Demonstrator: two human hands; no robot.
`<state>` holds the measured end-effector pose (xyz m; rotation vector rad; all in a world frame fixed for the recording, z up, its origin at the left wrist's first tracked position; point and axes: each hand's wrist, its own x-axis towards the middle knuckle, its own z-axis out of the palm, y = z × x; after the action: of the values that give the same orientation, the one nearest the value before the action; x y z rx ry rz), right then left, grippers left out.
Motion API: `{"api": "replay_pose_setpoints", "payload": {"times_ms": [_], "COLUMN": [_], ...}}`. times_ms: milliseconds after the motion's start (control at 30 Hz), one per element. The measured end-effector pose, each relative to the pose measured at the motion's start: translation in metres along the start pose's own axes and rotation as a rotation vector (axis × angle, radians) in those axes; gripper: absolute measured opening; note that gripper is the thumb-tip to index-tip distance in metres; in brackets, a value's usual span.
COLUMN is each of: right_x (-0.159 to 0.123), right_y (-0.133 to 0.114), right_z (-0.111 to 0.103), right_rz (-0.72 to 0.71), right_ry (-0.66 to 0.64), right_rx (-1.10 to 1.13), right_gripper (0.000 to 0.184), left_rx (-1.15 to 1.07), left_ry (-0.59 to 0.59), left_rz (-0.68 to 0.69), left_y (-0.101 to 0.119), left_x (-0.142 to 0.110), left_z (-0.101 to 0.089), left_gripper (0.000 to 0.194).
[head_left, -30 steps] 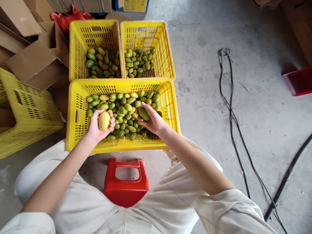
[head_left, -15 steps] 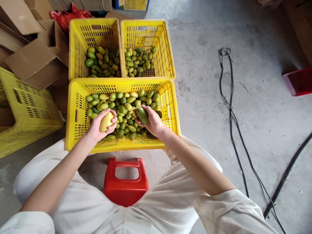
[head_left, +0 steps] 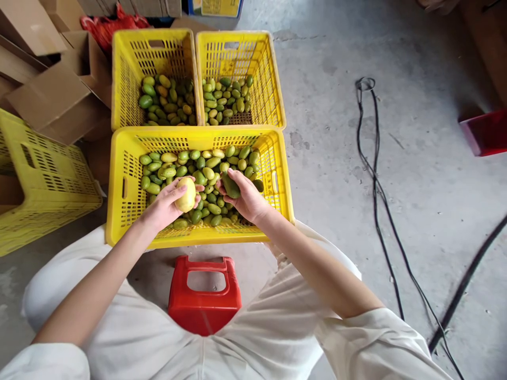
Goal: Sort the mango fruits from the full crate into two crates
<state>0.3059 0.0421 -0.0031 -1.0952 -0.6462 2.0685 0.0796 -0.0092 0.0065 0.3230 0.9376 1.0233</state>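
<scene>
Here, hands [head_left: 167,205] [head_left: 249,199] hold yellow fruit [head_left: 185,196] at left, green fruit [head_left: 230,186] at right.

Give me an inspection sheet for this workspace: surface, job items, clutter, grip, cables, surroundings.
Surface: grey floor, stained in patches.
Job items: fruit, green to yellow, in the front crate, rear-left crate and rear-right crate.
Clutter: cardboard boxes and red plastic at left rear.
Grip: left hand holds a pale yellow fruit; right hand holds a green fruit.
Cables: black cables on the floor, right of the crates.
Surroundings: red plastic item between the knees.
</scene>
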Motion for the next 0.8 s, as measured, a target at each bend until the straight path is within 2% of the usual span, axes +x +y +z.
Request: {"api": "replay_pose_setpoints", "payload": {"times_ms": [100,167,333,433,567,700,800], "right_x": [0.0019,0.002,0.0,-0.0001,0.0003,0.0,0.0005], "right_y": [-0.0026,-0.0051,-0.0067,-0.0046,-0.0045,-0.008,-0.0088], "right_z": [-0.0006,-0.0005,-0.0004,-0.0007,0.0001,0.0005,-0.0008], "right_rz": [0.013,0.034,0.101,0.077,0.036,0.115,0.168], "right_ry": [-0.02,-0.035,0.0,0.035,0.055,0.036,0.027], "right_rx": [0.009,0.018,0.036,0.075,0.084,0.044,0.025], "right_gripper": [0.042,0.04,0.051,0.06,0.062,0.048,0.048], "left_rx": [0.018,0.009,0.007,-0.002,-0.068,-0.089,-0.05], "left_ry": [-0.035,-0.037,-0.009,0.0,0.026,0.085,0.105], "left_rz": [0.03,0.054,0.044,0.039,0.031,0.015,0.051], "left_y": [0.0004,0.0016,0.0025,0.0015,0.0031,0.0044,0.0007], "left_x": [-0.0006,-0.0012,-0.0021,-0.002,-0.0026,-0.0036,-0.002], "left_z": [0.0004,0.0017,0.0046,0.0059,0.0069,0.0057,0.0021], "left_gripper": [0.058,0.058,0.063,0.064,0.052,0.041,0.043]}}
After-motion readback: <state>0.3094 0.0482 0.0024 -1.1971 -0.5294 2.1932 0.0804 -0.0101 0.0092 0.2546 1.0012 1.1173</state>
